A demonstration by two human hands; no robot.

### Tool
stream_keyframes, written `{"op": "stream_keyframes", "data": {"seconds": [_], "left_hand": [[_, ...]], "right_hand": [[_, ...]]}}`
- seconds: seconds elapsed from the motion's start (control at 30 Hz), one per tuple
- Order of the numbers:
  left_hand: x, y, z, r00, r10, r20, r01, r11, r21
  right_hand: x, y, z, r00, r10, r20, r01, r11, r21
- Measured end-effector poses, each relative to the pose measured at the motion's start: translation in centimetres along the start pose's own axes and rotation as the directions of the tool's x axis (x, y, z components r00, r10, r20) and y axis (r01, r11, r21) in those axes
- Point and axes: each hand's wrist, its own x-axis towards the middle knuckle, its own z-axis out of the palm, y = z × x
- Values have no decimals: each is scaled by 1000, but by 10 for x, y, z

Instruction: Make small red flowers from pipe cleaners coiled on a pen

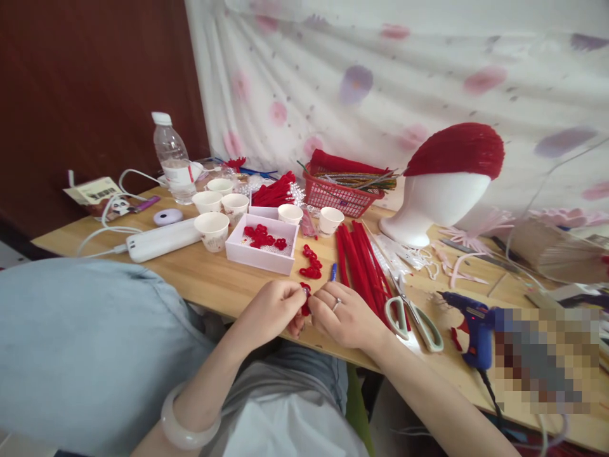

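Observation:
Between my fingertips, over the table's front edge, is a small red fuzzy piece (305, 307), bent like the pipe-cleaner shapes nearby. My left hand (272, 312) pinches it from the left. My right hand (346, 314), with a ring on one finger, closes on it from the right. Fingers cover most of the piece. Just beyond lie several looped red pipe-cleaner pieces (311, 261) and a blue pen-like item (333, 272). A white box (261, 257) holds red flower shapes and tiny beads. Long red pipe cleaners (364, 260) lie right of my hands, beside green-handled scissors (413, 317).
Paper cups (212, 231) cluster behind the box. A water bottle (174, 158) and white power strip (164, 240) stand left. At the back are a red basket (340, 195) and a foam head (423, 206) with a red cap. A blue glue gun (476, 324) lies right.

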Motion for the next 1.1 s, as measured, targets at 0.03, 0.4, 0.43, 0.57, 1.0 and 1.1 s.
{"op": "stream_keyframes", "data": {"seconds": [0.03, 0.4, 0.43, 0.57, 1.0, 1.1], "left_hand": [[0, -1, 2, 998, 61, -18, -61, 998, 15], [-2, -21, 43, 869, 350, -349, -381, 924, -21], [-2, -24, 48, 827, 402, -393, -417, 908, 52], [-4, -32, 56, 703, 564, -434, -497, 825, 267], [-12, -14, 34, 594, 755, -278, -582, 642, 499], [-13, -2, 23, 820, 528, -220, -460, 837, 296]], "right_hand": [[0, 0, 0, 1000, 12, -12, -12, 1000, 1], [2, -3, -8, 980, 157, -123, -144, 984, 104], [2, -3, -8, 972, 188, -142, -163, 972, 169], [0, -6, -10, 938, 280, -206, -189, 908, 373], [2, -4, -19, 787, 419, 452, -421, -171, 891], [4, 0, -26, 827, 446, 343, -432, 112, 895]]}}
